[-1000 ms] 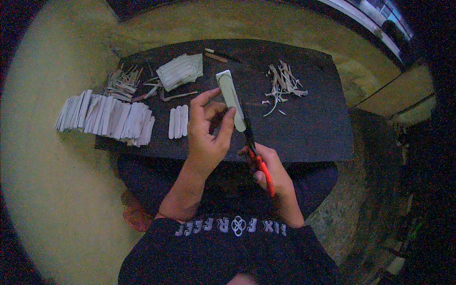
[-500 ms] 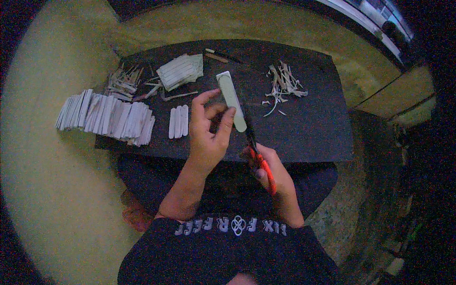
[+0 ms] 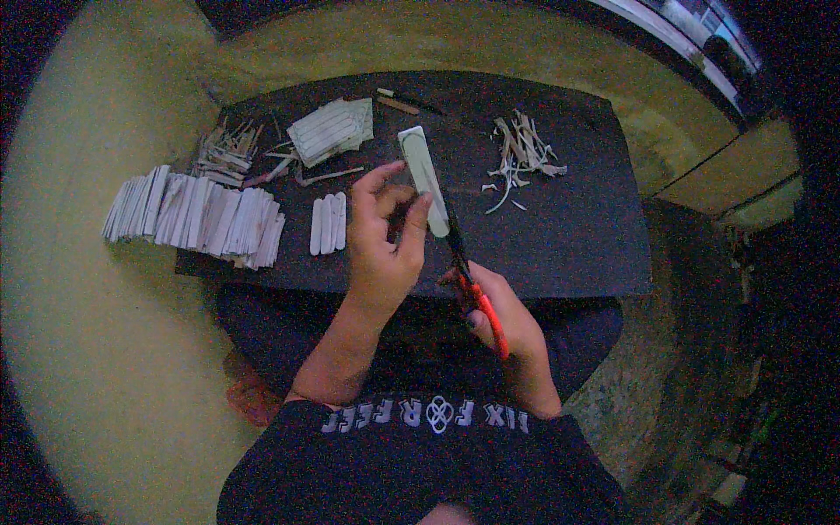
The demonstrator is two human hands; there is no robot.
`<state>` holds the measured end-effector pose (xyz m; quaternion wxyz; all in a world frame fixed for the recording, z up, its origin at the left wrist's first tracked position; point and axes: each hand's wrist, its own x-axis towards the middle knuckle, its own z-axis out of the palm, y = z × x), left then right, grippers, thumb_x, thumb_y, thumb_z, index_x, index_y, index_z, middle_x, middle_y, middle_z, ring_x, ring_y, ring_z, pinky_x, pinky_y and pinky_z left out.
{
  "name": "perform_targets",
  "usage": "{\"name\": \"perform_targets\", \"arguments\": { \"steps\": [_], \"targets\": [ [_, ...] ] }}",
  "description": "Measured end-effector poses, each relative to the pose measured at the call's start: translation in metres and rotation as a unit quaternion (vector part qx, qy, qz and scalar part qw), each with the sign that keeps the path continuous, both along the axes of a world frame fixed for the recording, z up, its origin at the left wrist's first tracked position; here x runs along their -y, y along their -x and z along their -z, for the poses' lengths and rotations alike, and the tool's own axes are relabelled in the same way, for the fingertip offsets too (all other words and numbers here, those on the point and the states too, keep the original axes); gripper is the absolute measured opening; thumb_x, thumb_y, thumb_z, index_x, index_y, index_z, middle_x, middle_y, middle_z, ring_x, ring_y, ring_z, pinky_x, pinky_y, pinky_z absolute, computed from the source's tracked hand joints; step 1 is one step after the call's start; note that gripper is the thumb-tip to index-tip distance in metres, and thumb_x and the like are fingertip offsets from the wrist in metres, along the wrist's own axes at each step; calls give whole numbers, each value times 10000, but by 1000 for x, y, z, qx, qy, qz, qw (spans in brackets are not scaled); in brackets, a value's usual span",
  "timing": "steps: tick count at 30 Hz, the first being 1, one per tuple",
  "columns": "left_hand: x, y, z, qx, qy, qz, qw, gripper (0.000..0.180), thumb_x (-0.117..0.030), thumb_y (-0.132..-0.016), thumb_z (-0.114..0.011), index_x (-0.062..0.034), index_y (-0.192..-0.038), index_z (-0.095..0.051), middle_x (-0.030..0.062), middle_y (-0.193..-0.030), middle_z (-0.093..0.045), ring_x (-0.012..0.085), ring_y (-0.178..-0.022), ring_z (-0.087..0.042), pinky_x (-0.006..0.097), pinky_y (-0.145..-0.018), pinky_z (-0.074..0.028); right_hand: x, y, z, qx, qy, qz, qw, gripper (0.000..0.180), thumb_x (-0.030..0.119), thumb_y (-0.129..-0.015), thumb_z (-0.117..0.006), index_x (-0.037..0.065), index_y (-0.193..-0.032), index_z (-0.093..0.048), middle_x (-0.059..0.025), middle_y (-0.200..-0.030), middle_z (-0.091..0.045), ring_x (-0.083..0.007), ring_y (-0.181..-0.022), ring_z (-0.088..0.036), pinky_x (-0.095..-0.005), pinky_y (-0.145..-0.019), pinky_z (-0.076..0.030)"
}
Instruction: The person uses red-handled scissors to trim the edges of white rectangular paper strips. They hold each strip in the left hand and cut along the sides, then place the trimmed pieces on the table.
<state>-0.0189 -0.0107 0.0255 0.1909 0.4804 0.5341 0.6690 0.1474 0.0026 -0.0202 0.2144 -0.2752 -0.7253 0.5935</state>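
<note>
Between the fingertips and thumb of my left hand is a pale strip of card with a long round-ended outline drawn on it. My right hand is closed round the red handles of a pair of scissors. Their dark blades run up along the strip's right edge, and the near end of the strip is rounded. How far the blades are parted cannot be made out. Just left of my left hand, several cut round-ended strips lie side by side on the dark table.
A long row of stacked pale strips lines the table's left edge. Behind it are thin offcuts and outlined card sheets. A pen lies at the back. More curled trimmings are heaped on the right.
The strip and scissors have shifted slightly upward and left. The blades now lie further along the strip's right edge. Both hands keep their hold.
</note>
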Motion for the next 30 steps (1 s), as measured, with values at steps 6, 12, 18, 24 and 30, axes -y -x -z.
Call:
{"name": "perform_targets", "arguments": {
  "steps": [6,12,18,24,30],
  "targets": [
    [3,-2,3,15,38,12,999,389,-15,-782,-531,-40,-1117,-335,68,-817,-543,115,-738,-529,215,-627,-443,-1,1,5,9,-40,1,999,729,365,-627,-637,-84,-1130,-359,-234,-1063,-476,-337,-1001,-468,-357,-839,-372],
    [1,-3,7,-22,11,-12,1000,405,-3,-780,-530,-33,-1121,-313,63,-796,-534,107,-719,-517,200,-621,-424,1,1,10,35,-11,22,999,711,361,-634,-632,-82,-1128,-375,-242,-1045,-487,-348,-966,-481,-361,-824,-380],
    [2,-5,9,-7,-16,-10,1000,410,10,-780,-522,-27,-1120,-296,50,-765,-512,98,-700,-502,193,-615,-411,7,8,8,27,-47,71,996,719,587,-637,-505,-40,-984,-449,-90,-766,-473,-186,-712,-434,-284,-615,-350],
    [3,-3,14,5,-25,-6,1000,405,4,-784,-519,-32,-1124,-302,58,-786,-521,95,-699,-503,195,-601,-415,9,14,8,-3,-47,87,995,776,713,-623,-437,-10,-901,-485,-9,-645,-441,-96,-589,-388,-238,-512,-317],
    [2,-2,14,-6,-23,-11,1000,387,-8,-788,-514,-34,-1124,-323,80,-828,-538,109,-725,-523,209,-619,-429,10,14,7,-3,-49,96,994,771,720,-624,-430,-3,-883,-491,0,-638,-437,-85,-582,-385,-229,-503,-312]
  ]
}}
